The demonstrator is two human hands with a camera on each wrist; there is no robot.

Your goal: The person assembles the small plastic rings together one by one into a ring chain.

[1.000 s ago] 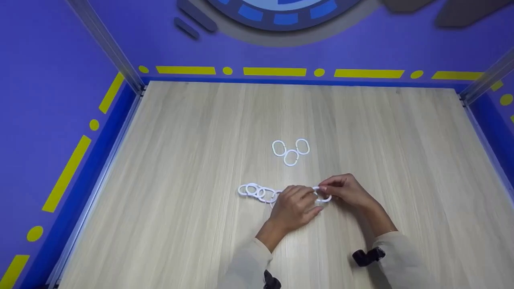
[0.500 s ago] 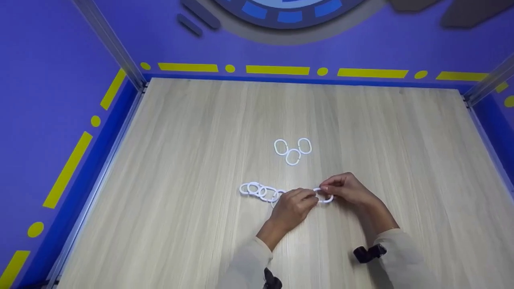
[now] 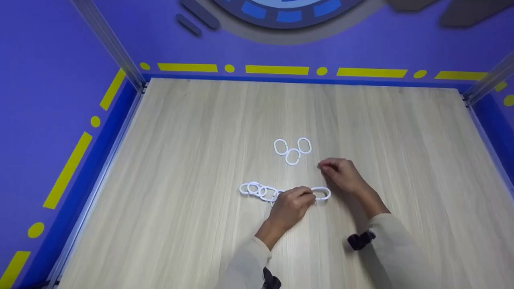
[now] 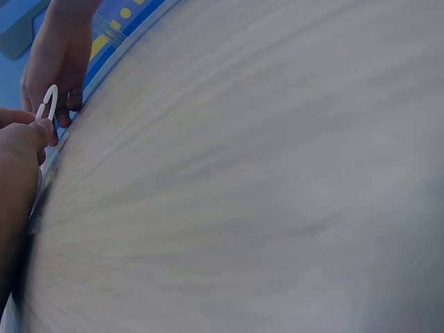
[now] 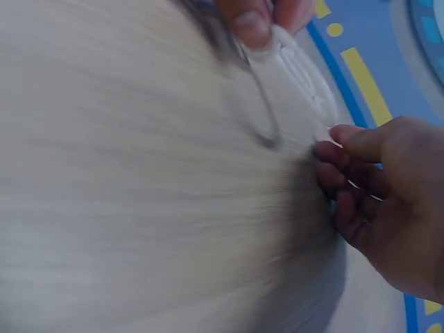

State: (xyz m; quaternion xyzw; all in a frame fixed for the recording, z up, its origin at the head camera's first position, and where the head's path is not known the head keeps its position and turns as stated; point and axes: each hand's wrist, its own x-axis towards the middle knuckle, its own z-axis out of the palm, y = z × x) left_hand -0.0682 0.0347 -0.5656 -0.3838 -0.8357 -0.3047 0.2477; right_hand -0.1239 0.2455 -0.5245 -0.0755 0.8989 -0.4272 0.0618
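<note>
A chain of white oval plastic rings (image 3: 262, 191) lies on the table, its left part showing beside my left hand (image 3: 292, 202). Thumb and fingers of that hand pinch the chain's rightmost ring (image 3: 329, 193), which sticks out to the right. In the left wrist view this white ring (image 4: 53, 100) stands up from the fingertips, a small gap in its side. The left hand covers the chain's middle. My right hand (image 3: 341, 174) is raised apart from the ring, fingers loosely bent, with nothing visible in them. Its fingertips overlap the white ring (image 5: 305, 75) in the right wrist view.
Beyond the hands, three loose white rings lie close together: a left ring (image 3: 274, 147), a lower ring (image 3: 292, 164) and a right ring (image 3: 311, 146). Blue-purple panels (image 3: 281, 52) with yellow marks border the wooden table (image 3: 192, 140) at the back and sides.
My right hand has let go of the chain's end ring and moved away from me, toward the loose rings. The left hand has stayed in place with its pinch on the ring.
</note>
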